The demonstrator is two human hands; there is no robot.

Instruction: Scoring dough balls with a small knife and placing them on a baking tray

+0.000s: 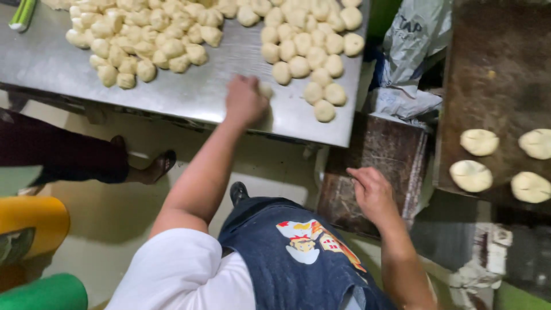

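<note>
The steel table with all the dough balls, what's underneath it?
Under the steel table a pale floor shows, with another person's dark-trousered leg and shoe. The tabletop hides everything farther back, and the left hand covers one dough ball on top.

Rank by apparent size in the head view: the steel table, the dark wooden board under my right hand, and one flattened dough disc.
1. Steel table.
2. Dark wooden board; it lies nearer the camera, so its true size is unsure.
3. Flattened dough disc, clearly smallest.
</note>
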